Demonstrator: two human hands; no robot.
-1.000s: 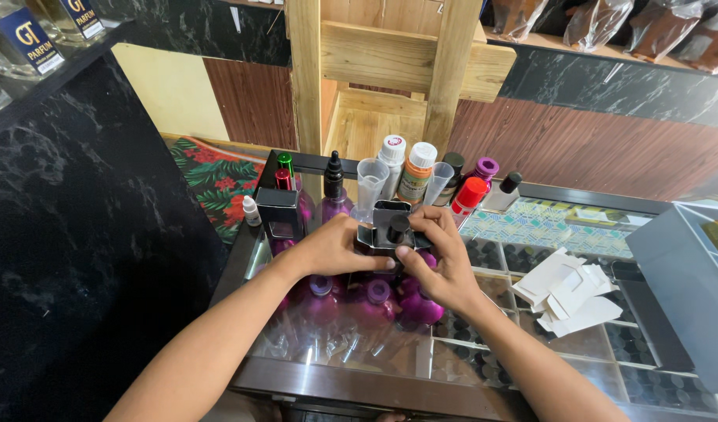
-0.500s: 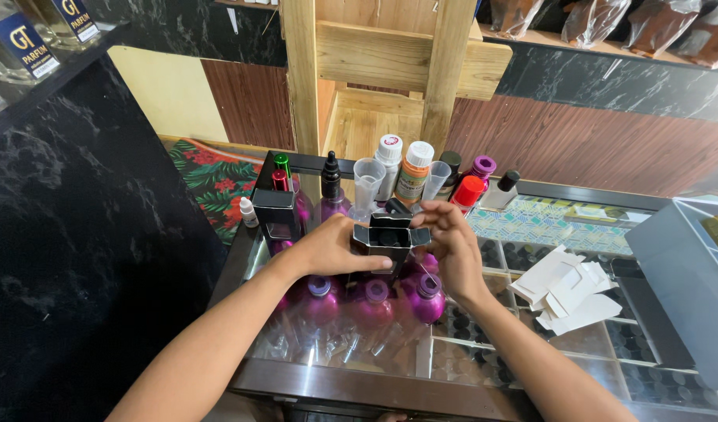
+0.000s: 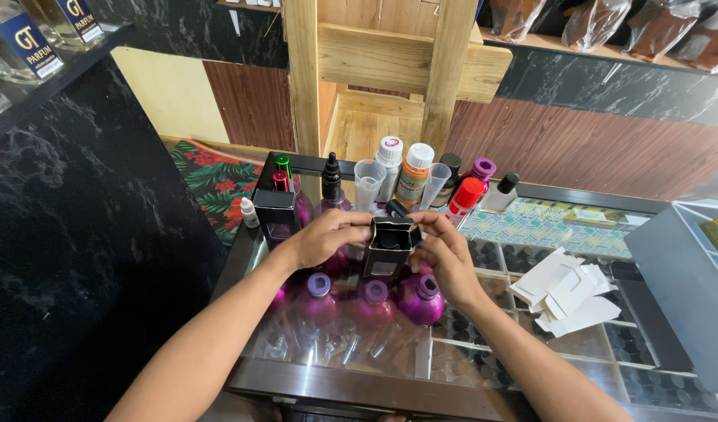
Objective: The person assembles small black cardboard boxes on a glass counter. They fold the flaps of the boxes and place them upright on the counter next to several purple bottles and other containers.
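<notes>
A small black carton [image 3: 389, 248] with its top flaps open stands upright over the glass counter [image 3: 484, 367], held between both hands. My left hand [image 3: 327, 237] grips its left side and upper flap. My right hand [image 3: 443, 252] holds its right side, fingers on the right flap. A dark cap shows inside the open top. Three magenta bottles [image 3: 418, 298] with purple caps stand just below the carton, on my side of it.
A row of bottles and clear measuring cups [image 3: 369, 182] stands behind the carton. A second black box [image 3: 275, 215] sits to the left. Flat white carton blanks [image 3: 566, 295] lie to the right, beside a grey bin [image 3: 679, 273]. A wooden frame [image 3: 374, 70] rises behind.
The carton has been raised slightly and turned upright, and its top flaps are spread wider. Both hands stay on it, shifted a little toward me.
</notes>
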